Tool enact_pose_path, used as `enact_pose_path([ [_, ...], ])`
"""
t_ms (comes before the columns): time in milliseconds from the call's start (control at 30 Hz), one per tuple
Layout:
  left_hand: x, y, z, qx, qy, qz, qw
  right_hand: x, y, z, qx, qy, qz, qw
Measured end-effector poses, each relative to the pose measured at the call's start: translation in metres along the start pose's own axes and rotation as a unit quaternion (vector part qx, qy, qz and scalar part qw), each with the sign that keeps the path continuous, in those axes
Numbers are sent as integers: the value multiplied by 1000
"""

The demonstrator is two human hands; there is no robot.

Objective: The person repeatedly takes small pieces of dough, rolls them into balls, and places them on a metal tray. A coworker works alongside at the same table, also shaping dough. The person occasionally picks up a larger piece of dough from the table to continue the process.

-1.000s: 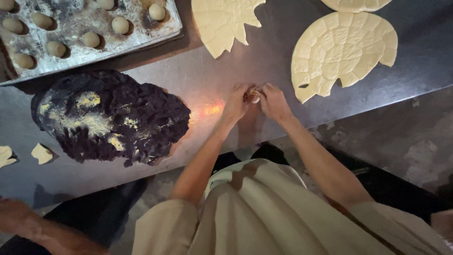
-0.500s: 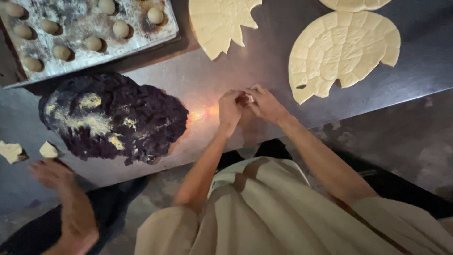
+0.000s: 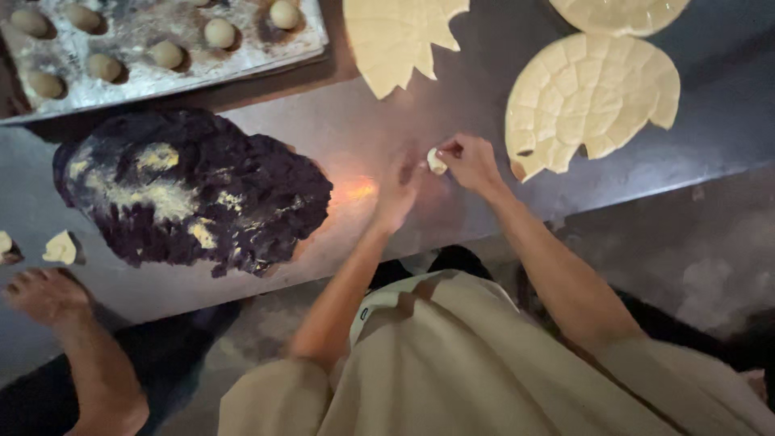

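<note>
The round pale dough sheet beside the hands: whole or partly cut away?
Partly cut away: the round pale dough sheet has jagged notches along its lower edge.

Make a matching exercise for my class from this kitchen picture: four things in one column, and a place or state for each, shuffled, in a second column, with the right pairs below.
Things:
1. small dough piece
2. dark purple mass
3. baking tray
4. scored dough disc

Places or states:
A. top left, holding pale dough balls
B. lies flat on the metal table, right of the hands, with pieces missing from its edge
C. between the left hand and the right hand
D. spread on the table's left side, streaked with yellow

Pairs: 1-C, 2-D, 3-A, 4-B
</note>
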State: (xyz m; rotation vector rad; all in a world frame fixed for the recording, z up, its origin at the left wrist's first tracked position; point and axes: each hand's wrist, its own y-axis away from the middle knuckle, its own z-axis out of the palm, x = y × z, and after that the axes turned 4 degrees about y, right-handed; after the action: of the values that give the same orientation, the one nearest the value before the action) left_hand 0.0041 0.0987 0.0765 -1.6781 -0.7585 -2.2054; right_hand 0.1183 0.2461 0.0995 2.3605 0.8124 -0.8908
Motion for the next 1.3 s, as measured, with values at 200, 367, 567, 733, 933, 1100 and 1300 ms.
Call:
enact_pose_path([
  [200,28,16,17,-73,408,-102,904,-56,41,-57,-19,-62,-188,980],
  [367,50,17,45,-70,452,-111,882,-58,45,-70,140,20,-289,947],
  [567,55,5,77,18,338,36,940,-41,29,-83,138,50,-307,940],
  [733,59,12,88,84,333,42,938,-48,32,-112,11,-246,-275,930],
  [933,71,24,98,107,307,-5,946,-77,35,-139,-23,-65,-355,932],
  [1100,72,35,89,52,323,-1,945,-78,29,-164,-158,-68,-369,913],
  [1300,84,35,115,74,383,-47,920,-56,19,-144,31,34,-518,854],
])
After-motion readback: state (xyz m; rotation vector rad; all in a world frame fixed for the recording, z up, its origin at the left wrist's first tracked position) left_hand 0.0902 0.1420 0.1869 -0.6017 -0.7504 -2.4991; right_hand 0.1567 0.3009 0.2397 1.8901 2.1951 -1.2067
